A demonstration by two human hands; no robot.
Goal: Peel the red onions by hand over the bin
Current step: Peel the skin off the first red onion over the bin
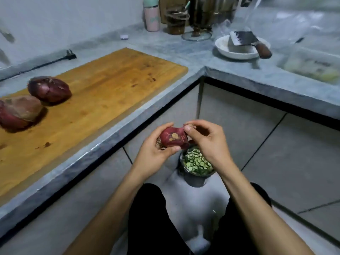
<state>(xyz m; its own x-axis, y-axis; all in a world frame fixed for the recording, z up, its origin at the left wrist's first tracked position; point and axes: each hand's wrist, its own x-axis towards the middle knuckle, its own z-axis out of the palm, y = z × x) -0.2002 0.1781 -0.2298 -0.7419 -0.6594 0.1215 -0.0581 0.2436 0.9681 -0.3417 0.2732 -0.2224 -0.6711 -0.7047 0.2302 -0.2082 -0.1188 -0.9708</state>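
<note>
Counter (184, 50): its edge is lying just left of the hands; open floor is being left to the right.
Board (110, 83): two unpeeled onions (49, 89) are waiting here.
Bin (197, 163): it is being kept directly beneath the work.
Left hand (156, 153): it is being curled round the held onion (173, 138), root end outward.
Right hand (206, 138): the dry tip skin is being pinched; peeling is best being done downward, in strips.

No readable text, label, brand, number or sign anywhere; pale print on pink bottle (152, 18) at back of bench (184, 52) too blurred to make out.
</note>
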